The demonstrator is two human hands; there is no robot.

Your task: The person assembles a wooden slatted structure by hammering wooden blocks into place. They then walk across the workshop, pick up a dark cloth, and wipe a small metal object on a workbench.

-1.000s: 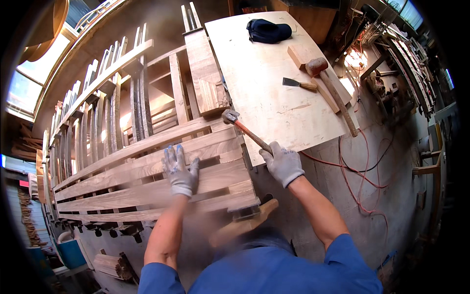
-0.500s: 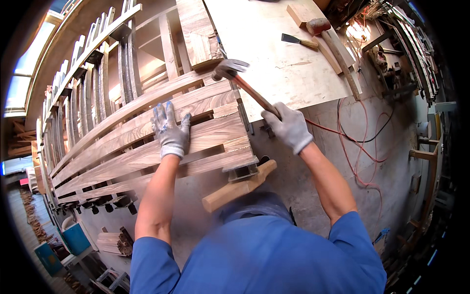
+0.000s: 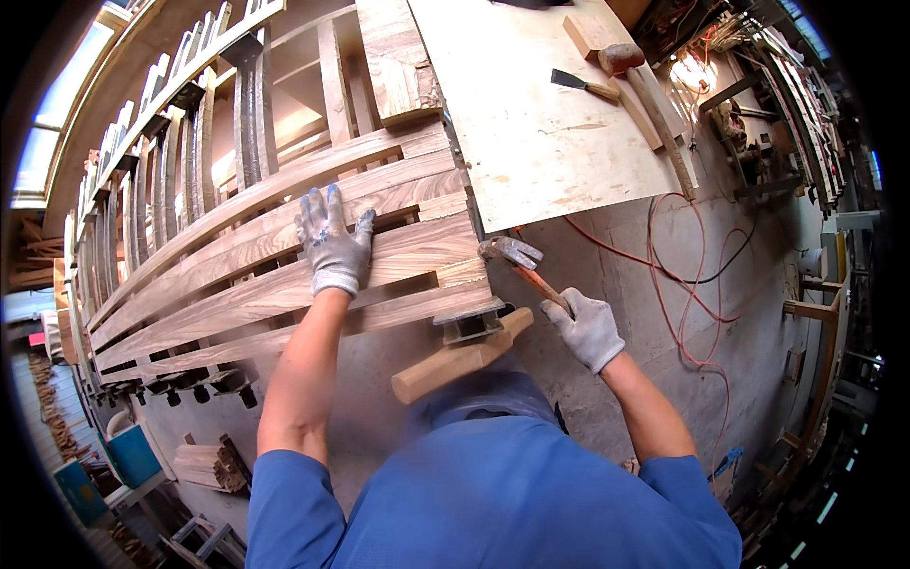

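Note:
My left hand (image 3: 334, 239), in a pale work glove with bluish fingertips, lies flat with fingers spread on the wooden slats (image 3: 408, 254). These long striped boards sit side by side with gaps between them, joined by short blocks at their right ends. In my right hand (image 3: 586, 330), also gloved, is a claw hammer (image 3: 538, 282), held by its reddish-brown handle. Its metal head is beside the right end of the slats, just off the edge; whether it touches the wood I cannot tell.
A plywood sheet (image 3: 531, 123) at the upper right carries a mallet (image 3: 654, 100), a scraper (image 3: 583, 83) and wood blocks. Red hoses (image 3: 682, 327) trail over the concrete floor. Metal clamps (image 3: 248, 114) rise at the upper left. A light wooden bar (image 3: 464, 358) lies near my body.
My right hand has brought the hammer down and toward me, from above the upper slats to beside their right end. The left hand stays on the slats.

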